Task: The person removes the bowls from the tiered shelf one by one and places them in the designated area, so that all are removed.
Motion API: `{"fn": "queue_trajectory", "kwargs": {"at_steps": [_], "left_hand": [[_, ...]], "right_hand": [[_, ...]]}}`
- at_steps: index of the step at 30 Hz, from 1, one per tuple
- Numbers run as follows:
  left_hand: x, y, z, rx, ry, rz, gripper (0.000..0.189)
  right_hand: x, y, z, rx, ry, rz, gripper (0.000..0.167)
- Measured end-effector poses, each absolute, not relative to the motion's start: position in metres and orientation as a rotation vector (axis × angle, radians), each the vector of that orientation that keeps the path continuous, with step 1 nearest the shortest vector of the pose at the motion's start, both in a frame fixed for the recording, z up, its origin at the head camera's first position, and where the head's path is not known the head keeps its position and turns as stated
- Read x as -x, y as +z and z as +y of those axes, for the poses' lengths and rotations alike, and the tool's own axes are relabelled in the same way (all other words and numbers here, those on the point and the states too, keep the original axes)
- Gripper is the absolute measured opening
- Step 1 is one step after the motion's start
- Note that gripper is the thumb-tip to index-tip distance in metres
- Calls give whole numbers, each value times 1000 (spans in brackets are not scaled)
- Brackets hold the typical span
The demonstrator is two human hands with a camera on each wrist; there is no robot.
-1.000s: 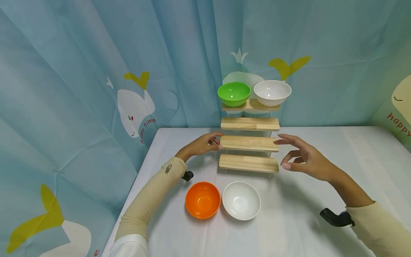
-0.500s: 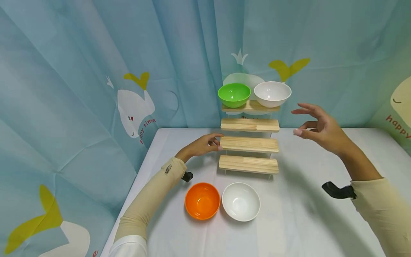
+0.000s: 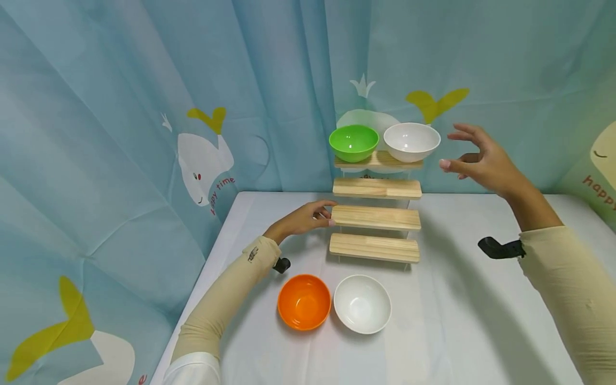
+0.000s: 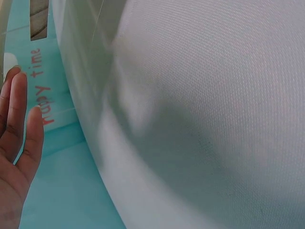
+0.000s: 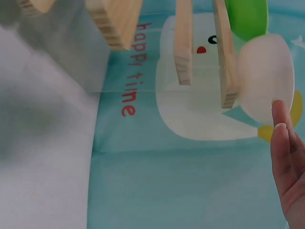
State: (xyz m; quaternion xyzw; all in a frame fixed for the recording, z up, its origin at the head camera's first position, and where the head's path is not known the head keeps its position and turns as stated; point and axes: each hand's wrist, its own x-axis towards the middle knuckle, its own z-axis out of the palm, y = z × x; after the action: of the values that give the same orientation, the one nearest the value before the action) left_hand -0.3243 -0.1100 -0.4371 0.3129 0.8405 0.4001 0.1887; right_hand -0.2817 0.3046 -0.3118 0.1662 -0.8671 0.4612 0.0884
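White bowl (image 3: 412, 141) (glossy, upright) tops the tiered wooden rack (image 3: 376, 217)

Red lettering (image 3: 223, 194) on the blue curtain (image 3: 274, 69) reads "happy time", one copy cut off at far right.

Head view: bright, even light is spilling over the counter (image 3: 262, 358), apparently coming from above. Right arm (image 3: 572, 278) is casting a long, soft-edged shadow; small glints are showing inside the green bowl (image 3: 353, 143) and orange bowl (image 3: 304, 302). Wide lens is stretching the curtain (image 3: 72, 176) toward the left edge. Left wrist view: dimmer, greyer; a broad, blurry shadow is crossing the white cloth (image 4: 228, 62). Right wrist view: muted; nearest wooden boards (image 5: 116, 21) are going soft, red lettering (image 5: 129, 90) reading clearly.
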Motion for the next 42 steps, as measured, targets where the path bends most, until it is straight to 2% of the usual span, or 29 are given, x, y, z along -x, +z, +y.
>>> {"fn": "queue_trajectory", "kwargs": {"at_steps": [14, 42], "left_hand": [[321, -435, -108, -872, 1120, 2371, 58], [320, -432, -110, -837, 1101, 2371, 60]], "right_hand": [[325, -295, 295, -429, 1371, -2797, 90], [354, -290, 277, -436, 1242, -3042, 101]]}}
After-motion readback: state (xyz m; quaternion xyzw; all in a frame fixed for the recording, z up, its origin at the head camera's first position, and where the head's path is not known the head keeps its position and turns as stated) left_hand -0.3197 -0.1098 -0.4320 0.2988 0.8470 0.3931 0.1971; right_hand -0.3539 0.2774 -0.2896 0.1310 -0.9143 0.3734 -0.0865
